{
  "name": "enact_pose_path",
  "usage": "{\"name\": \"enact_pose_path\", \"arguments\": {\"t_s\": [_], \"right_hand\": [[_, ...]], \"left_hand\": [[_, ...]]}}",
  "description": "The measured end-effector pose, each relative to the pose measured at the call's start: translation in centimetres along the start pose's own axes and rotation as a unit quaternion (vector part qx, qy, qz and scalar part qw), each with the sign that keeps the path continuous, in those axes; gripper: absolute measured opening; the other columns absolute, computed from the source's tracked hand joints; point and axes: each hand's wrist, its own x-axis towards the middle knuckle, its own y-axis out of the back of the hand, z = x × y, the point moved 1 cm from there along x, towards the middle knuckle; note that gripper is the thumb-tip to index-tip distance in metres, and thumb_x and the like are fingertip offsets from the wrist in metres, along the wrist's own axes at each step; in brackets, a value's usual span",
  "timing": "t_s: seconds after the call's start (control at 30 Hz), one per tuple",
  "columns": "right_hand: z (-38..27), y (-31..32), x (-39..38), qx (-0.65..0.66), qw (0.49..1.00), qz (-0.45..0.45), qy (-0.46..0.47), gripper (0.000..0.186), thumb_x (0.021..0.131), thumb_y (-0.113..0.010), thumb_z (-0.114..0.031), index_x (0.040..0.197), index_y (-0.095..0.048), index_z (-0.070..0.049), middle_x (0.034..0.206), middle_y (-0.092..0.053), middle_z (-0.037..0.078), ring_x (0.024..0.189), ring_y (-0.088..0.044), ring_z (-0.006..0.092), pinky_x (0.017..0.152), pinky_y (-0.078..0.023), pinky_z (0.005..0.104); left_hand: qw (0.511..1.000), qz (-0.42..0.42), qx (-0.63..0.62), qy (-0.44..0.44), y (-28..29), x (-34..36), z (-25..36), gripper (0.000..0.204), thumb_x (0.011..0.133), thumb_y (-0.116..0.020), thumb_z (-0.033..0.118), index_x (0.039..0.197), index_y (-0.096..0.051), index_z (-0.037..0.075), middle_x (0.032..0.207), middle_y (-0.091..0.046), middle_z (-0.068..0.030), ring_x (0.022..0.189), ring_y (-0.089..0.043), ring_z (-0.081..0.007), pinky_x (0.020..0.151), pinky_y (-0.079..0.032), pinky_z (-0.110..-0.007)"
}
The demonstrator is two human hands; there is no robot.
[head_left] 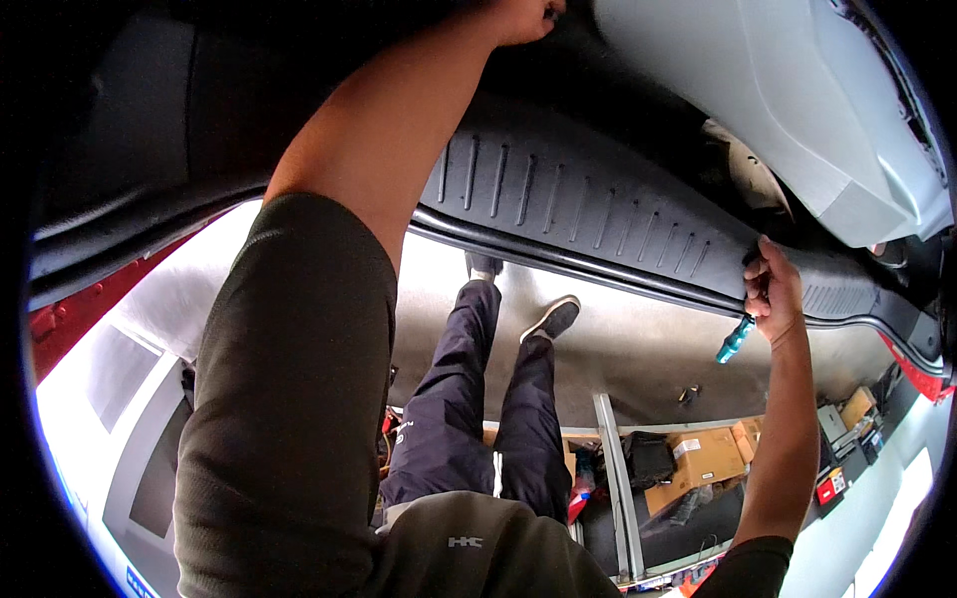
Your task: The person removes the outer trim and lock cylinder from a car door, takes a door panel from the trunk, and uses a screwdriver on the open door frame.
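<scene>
My right hand (776, 289) is closed round a screwdriver with a teal handle (736, 340). The handle end sticks out below my fist, and the tool's other end is hidden by my fingers. This hand is at the outer edge of a black ribbed door sill trim (568, 204) in a vehicle. My left arm stretches up across the sill into the dark interior. At the top edge of the view my left hand (523, 20) is partly cut off, its fingers curled in; a small dark thing shows by them, too unclear to name.
A light grey panel (788, 110) hangs at the upper right over the sill. Black rubber seal (598, 277) runs along the sill's edge. Behind my legs are cardboard boxes (706, 463) and a metal post (620, 488). My feet stand on the pale floor (638, 354).
</scene>
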Motion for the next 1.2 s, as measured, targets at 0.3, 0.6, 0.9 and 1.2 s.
{"name": "enact_pose_path", "arguments": {"t_s": [0.3, 0.6, 0.9, 1.2], "right_hand": [[0.2, -0.3, 0.4, 0.004, 1.000, 0.000, 0.001, 0.051, 0.097, -0.071, -0.047, 0.067, -0.062, -0.007, 0.057, -0.055, 0.005, 0.040, -0.041, 0.0107, 0.034, -0.022, 0.0242], [0.1, -0.8, -0.1, -0.008, 1.000, -0.009, 0.004, 0.052, 0.097, -0.069, -0.050, 0.065, -0.058, -0.011, 0.054, -0.047, 0.000, 0.040, -0.032, 0.0087, 0.036, -0.018, 0.0249], [1.3, 1.1, 2.3, -0.009, 0.999, -0.042, 0.022, 0.051, 0.100, -0.065, -0.045, 0.080, -0.073, 0.001, 0.063, -0.063, 0.009, 0.042, -0.046, 0.0120, 0.037, -0.029, 0.0297], [-1.2, 1.3, 0.1, 0.067, 0.992, -0.104, -0.001, 0.041, 0.100, -0.062, -0.030, 0.088, -0.067, 0.009, 0.079, -0.072, 0.019, 0.055, -0.064, 0.0233, 0.044, -0.047, 0.0353]], "left_hand": [[0.973, 0.044, -0.188, 0.129, 0.3, 0.4, -3.1, 0.020, 0.093, -0.072, 0.024, 0.104, -0.074, 0.007, 0.087, -0.074, -0.0098, 0.076, -0.070, -0.0252, 0.070, -0.056, -0.039], [0.951, -0.064, -0.140, 0.270, 2.4, -0.9, -0.8, 0.032, 0.096, -0.072, 0.033, 0.120, -0.073, 0.012, 0.089, -0.075, -0.0095, 0.070, -0.068, -0.0200, 0.065, -0.056, -0.039], [0.890, 0.046, -0.376, 0.253, 6.8, -3.2, 5.8, 0.041, 0.107, -0.052, 0.030, 0.135, -0.064, 0.004, 0.122, -0.072, -0.0134, 0.107, -0.069, -0.0214, 0.092, -0.054, -0.037], [0.917, 0.291, -0.267, -0.047, 17.2, 3.0, 23.5, 0.019, 0.103, -0.043, 0.001, 0.102, -0.061, -0.001, 0.096, -0.064, -0.0049, 0.086, -0.057, -0.0123, 0.084, -0.051, -0.029]]}}
